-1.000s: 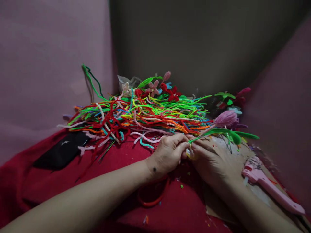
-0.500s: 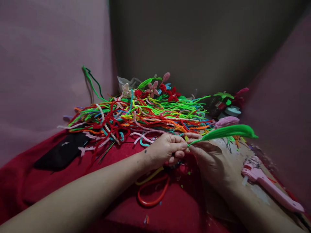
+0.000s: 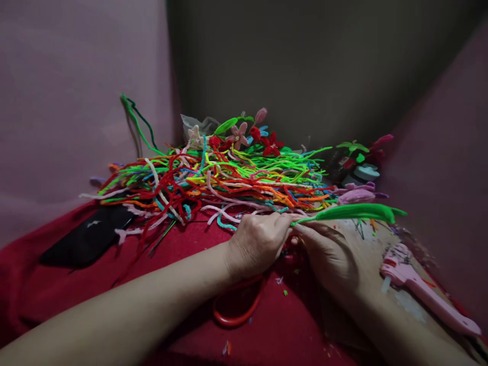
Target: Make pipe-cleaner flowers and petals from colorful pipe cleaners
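My left hand (image 3: 259, 241) is closed, knuckles turned up, at the narrow end of a green pipe-cleaner leaf (image 3: 353, 212). My right hand (image 3: 328, 254) pinches the same end from the other side, so both hands meet at the twisted stem. Out to the right above my right wrist extends the leaf's wide fuzzy body, its tip bent. The fingertips and the very end of the stem are partly hidden behind the left hand. Below the hands lies a red looped handle (image 3: 238, 317) on the red cloth (image 3: 198, 335), its upper part covered by my left hand.
A heap of coloured pipe cleaners (image 3: 229, 178) spreads behind the hands, with fuzzy flowers (image 3: 272, 146) on top. To the left rests a black phone (image 3: 87, 239). A pink glue gun (image 3: 423, 290) lies right of my right forearm. A lidded jar (image 3: 364, 174) stands at the back right.
My left hand has rolled over so its knuckles face up, hiding the fingers and the yellow loop seen before. The leaf has tilted lower and turned slightly. The view has shifted a little.
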The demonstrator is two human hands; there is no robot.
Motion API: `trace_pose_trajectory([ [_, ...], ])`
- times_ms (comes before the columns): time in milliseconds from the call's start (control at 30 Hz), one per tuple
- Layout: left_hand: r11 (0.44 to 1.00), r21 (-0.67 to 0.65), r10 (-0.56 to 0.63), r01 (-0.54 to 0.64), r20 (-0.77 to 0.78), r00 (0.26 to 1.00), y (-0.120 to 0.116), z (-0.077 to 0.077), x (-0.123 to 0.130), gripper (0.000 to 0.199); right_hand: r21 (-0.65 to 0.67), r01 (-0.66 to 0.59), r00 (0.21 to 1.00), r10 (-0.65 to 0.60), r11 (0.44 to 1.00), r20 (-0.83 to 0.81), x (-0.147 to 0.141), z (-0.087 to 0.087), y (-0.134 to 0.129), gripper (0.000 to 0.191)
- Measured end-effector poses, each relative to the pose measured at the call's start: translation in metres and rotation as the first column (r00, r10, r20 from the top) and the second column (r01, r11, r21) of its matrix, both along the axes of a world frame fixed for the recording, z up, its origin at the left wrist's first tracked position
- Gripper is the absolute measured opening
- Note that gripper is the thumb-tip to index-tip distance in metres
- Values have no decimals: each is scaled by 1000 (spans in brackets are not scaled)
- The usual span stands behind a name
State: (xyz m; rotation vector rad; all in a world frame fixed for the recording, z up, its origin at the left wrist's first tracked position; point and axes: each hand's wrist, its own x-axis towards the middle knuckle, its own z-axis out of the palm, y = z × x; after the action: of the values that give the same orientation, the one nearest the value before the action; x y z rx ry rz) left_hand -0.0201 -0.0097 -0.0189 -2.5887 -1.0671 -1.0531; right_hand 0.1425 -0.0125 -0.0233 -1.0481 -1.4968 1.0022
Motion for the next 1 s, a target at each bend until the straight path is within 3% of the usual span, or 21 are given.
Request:
trace_pose_trajectory([
  [100,999,25,-36,36,16,999,0,-1,0,20,18,31,998,-32,999,59,-1,8,-3,20],
  [200,992,-76,-86,100,169,982,-2,2,0,18,-9,11,994,-10,1000,110,-3,17,-6,14],
  [300,955,-242,-73,170,367,928,-4,9,2,16,-78,-138,986,130,987,-104,-6,19,-7,18],
  [400,862,-441,3,251,498,867,-5,15,4,14,-124,-224,947,186,967,-261,-7,15,-5,21],
  [467,737,-586,84,335,572,816,-5,18,6,15,-139,-207,954,168,968,-250,-6,14,-3,18],
  [567,479,-711,215,515,664,716,-3,20,6,16,-122,-146,980,126,982,-156,-3,12,-1,14],
  [633,311,-693,264,651,721,641,-1,20,4,17,-123,-124,985,107,985,-135,-2,10,-1,16],
  [733,36,-553,290,832,803,521,3,18,-1,19,-133,-118,984,98,984,-151,-2,7,0,18],
  [767,-36,-515,285,856,816,503,4,18,-2,18,-138,-125,982,103,983,-158,-2,7,-1,18],
  [800,-74,-506,270,859,819,506,4,18,-3,18,-142,-137,979,112,980,-171,-2,7,-1,18],
  [833,-69,-530,246,845,812,529,5,19,-4,17,-146,-154,973,124,977,-192,-2,7,-1,18],
  [900,56,-631,199,774,766,611,4,21,-2,19,-160,-196,957,154,967,-246,-3,8,-2,18],
  [933,160,-684,180,711,729,661,3,22,-1,20,-163,-211,950,163,964,-265,-3,7,-2,18],
  [1000,429,-737,140,523,626,767,0,21,2,19,-167,-207,949,156,964,-274,-4,7,-1,14],
])
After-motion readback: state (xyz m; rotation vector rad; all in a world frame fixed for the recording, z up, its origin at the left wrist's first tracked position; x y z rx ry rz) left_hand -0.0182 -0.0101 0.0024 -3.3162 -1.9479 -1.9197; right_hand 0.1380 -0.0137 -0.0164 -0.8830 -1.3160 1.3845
